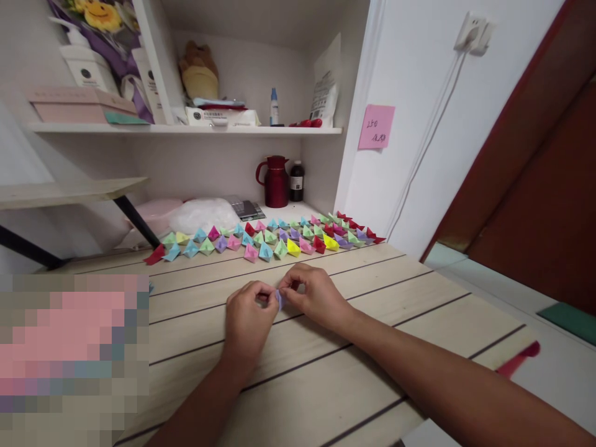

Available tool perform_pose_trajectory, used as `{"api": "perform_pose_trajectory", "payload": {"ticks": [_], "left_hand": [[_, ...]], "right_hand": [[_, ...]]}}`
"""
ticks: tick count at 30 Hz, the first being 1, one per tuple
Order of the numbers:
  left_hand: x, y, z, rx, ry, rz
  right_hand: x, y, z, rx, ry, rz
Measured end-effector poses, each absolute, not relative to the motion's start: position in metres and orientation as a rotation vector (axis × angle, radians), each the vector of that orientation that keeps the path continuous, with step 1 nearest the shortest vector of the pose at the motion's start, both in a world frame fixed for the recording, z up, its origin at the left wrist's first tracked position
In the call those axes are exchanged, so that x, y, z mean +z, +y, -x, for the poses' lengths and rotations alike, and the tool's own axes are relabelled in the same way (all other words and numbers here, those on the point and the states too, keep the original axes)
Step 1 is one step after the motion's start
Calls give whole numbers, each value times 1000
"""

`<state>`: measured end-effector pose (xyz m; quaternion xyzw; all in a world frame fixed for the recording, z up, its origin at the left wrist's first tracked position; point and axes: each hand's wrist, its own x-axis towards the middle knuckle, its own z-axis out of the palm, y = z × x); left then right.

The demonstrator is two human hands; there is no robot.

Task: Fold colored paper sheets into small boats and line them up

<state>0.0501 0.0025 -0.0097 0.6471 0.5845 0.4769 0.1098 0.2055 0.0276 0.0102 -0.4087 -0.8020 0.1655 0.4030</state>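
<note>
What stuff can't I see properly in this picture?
Head view, purple paper: its full shape, hidden by the left hand and right hand.
Head view, bottom left: whatever lies behind the blurry squares.
Head view, dark bottle: label words, too small.
Head view, wooden stand: left end, cut off by the edge.

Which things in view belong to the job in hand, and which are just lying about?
Belongs to the job:
small purple paper, held between the left hand and right hand
folded paper shapes in rows beyond the hands, probably the same work

Apparently just lying about:
red jug
dark bottle
plush toy on the shelf
</note>
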Motion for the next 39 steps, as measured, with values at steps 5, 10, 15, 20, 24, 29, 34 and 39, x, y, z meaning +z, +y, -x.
{"api": "perform_pose_trajectory", "payload": {"ticks": [5,10,15,20,24,29,34,39], "left_hand": [[-10,1,-51,1376,1736,-1903],[-7,-2,-54,1368,1761,-1799],[-2,-3,-58,1359,1749,-1655],[-4,-2,-55,1364,1738,-1538],[-8,1,-50,1372,1735,-1499],[-8,3,-48,1393,1738,-1525],[-7,2,-45,1405,1784,-1561],[-8,1,-45,1394,1813,-1647]], "right_hand": [[14,24,-204,348,-2080,1057],[16,23,-202,375,-2068,1082],[18,22,-202,446,-2038,1087],[19,24,-206,499,-2000,1103],[16,29,-211,538,-1955,1116],[13,34,-213,604,-1959,1016],[11,37,-214,791,-1912,922],[8,38,-216,867,-1902,909]]}}
